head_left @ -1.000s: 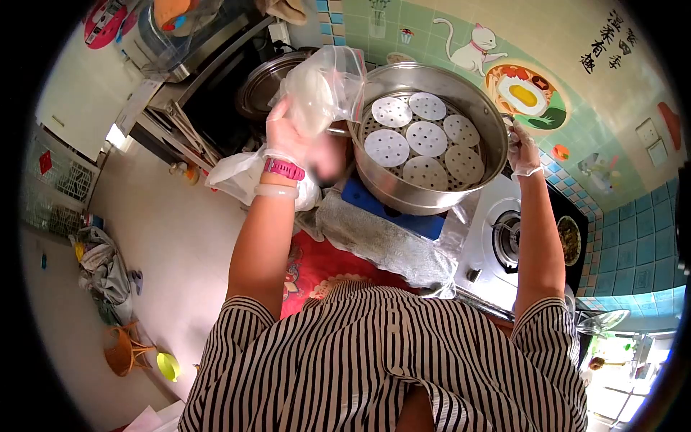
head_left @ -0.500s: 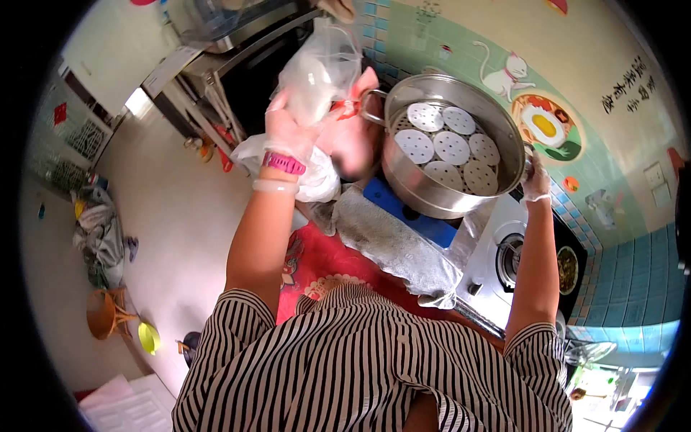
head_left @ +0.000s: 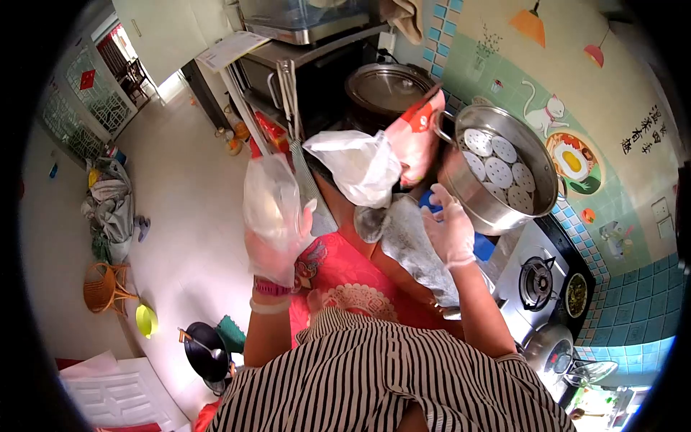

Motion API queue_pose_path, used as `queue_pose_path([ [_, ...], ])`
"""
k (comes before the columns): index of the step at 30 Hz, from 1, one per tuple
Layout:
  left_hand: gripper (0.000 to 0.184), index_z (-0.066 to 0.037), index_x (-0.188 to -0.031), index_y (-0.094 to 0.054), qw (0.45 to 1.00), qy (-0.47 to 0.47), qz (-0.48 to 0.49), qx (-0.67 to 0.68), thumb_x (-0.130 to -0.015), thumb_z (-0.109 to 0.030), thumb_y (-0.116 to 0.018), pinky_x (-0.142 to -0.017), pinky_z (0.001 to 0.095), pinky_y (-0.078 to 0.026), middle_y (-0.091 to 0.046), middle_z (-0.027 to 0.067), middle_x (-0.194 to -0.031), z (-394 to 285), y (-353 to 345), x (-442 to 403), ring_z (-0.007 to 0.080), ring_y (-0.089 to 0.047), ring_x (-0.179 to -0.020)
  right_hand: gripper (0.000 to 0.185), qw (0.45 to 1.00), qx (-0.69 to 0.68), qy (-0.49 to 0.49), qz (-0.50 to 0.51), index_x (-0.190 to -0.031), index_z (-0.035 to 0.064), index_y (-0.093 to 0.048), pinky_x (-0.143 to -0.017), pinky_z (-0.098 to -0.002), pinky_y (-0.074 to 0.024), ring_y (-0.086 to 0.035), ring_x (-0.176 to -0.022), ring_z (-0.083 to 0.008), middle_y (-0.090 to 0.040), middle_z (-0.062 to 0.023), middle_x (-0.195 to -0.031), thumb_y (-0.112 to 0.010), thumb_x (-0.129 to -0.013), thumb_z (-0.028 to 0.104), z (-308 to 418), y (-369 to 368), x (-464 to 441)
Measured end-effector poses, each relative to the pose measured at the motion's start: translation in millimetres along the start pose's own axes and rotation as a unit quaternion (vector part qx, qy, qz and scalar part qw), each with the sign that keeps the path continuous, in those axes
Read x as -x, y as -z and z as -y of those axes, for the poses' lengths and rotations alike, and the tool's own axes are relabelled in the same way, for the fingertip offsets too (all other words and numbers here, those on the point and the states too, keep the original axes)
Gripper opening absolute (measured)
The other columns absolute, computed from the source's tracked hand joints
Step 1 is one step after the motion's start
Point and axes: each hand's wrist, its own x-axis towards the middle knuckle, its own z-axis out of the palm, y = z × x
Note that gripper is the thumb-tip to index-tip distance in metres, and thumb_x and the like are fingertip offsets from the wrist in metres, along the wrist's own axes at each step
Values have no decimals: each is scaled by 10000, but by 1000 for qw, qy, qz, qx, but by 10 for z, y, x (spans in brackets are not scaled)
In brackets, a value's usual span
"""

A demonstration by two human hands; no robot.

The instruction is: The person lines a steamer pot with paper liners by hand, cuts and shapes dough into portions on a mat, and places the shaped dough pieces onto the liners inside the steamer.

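In my left hand (head_left: 277, 248), gloved in clear plastic, is a clear plastic bag (head_left: 268, 194) with something whitish inside that I cannot make out. The hand is over the red patterned cloth on my front. My right hand (head_left: 452, 230), also gloved, is open with its fingers apart, above a grey towel (head_left: 410, 237) and just left of the steel steamer pot (head_left: 479, 201). Several round perforated white paper liners (head_left: 498, 173) lie on the rack in the pot. A white plastic bag (head_left: 360, 169) and a red-and-pink packet (head_left: 417, 137) stand left of it.
A lidded pan (head_left: 389, 86) is at the back. The gas burner (head_left: 536, 283) is at right, beside a dish of green food (head_left: 576, 295). A blue object (head_left: 484, 250) lies under the pot's near side. A black wok (head_left: 207, 353) is low at left.
My left hand has come down and nearer me with the plastic bag. My right hand has let go of the steamer pot's handle and moved left. The camera view has shifted.
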Motion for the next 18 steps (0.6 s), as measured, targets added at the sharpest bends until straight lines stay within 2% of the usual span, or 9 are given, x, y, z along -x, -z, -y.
queue_pose_path([
  [3, 559, -69, -1367, -539, 992, 87, 44, 76, -898, -280, -757, -931, 418, -549, -596, 162, -1315, 397, 242, 150, 270, -639, -1084, 824, 987, 135, -68, -52, -1560, 134, -343, -909, -503, -539, -671, -1103, -388, -592, -217, -1340, -719, -870, 383, 38, -627, -545],
  [8, 557, -51, -1373, -528, 998, 31, 27, -53, -903, -267, -734, -907, 457, -553, -603, 197, -1317, 1570, 625, 437, 412, -622, -1088, 595, 968, 126, -188, -112, -1412, 39, -476, -921, -507, -545, -654, -1173, -381, -629, -239, -1289, -561, -971, 429, -376, -1424, -1450],
  [9, 560, -55, -1388, -516, 993, 106, 53, 14, -906, -249, -727, -915, 441, -554, -605, 192, -1319, 1853, 666, 630, 384, -628, -1090, 536, 949, -114, -240, -173, -1335, 41, -540, -923, -493, -545, -656, -1181, -355, -657, -228, -1252, -538, -981, 443, -880, -1729, -1724],
  [10, 565, -59, -1403, -504, 977, 186, 68, 81, -910, -231, -719, -923, 426, -554, -607, 187, -1322, 2136, 711, 823, 357, -634, -1092, 501, 869, -348, -276, -216, -1258, 43, -604, -924, -479, -546, -658, -1190, -330, -685, -217, -1216, -514, -991, 457, -1222, -1879, -1915],
  [11, 571, -63, -1418, -492, 952, 264, 74, 137, -913, -212, -712, -930, 410, -555, -608, 181, -1324, 2418, 755, 1017, 329, -640, -1093, 474, 953, -100, -237, -160, -1191, 48, -642, -897, -471, -553, -675, -1161, -321, -707, -203, -1177, -509, -995, 458, -1293, -1807, -1939],
  [12, 550, -68, -1417, -494, 919, 325, 53, 216, -923, -196, -699, -930, 400, -554, -622, 145, -1309, 2595, 845, 1046, 283, -634, -1112, 460, 967, 154, -181, -97, -1124, 54, -680, -870, -462, -560, -692, -1131, -313, -729, -190, -1138, -503, -999, 460, -1232, -1796, -1947],
  [14, 498, -85, -1416, -500, 792, 443, -12, 420, -954, -188, -654, -937, 408, -553, -628, 87, -1309, 2974, 983, 1130, 239, -613, -1157, 425, 960, 174, -185, -119, -1105, 59, -687, -827, -469, -561, -705, -1048, -329, -735, -185, -1100, -527, -991, 436, -847, -1720, -1816],
  [16, 438, -109, -1417, -509, 539, 541, -150, 628, -997, -202, -592, -952, 443, -552, -611, 44, -1340, 3377, 1077, 1245, 241, -582, -1210, 361, 944, 212, -194, -162, -1085, 73, -698, -761, -477, -562, -719, -909, -353, -741, -181, -1033, -572, -973, 392, -355, -1426, -1519],
  [18, 415, -149, -1403, -539, 325, 610, -215, 690, -1052, -354, -452, -970, 531, -540, -587, 83, -1388, 3662, 1078, 1257, 326, -581, -1240, 314, 934, 229, -174, -213, -1105, 98, -702, -734, -471, -561, -710, -821, -360, -734, -190, -984, -613, -952, 356, 290, -1163, -1199],
])
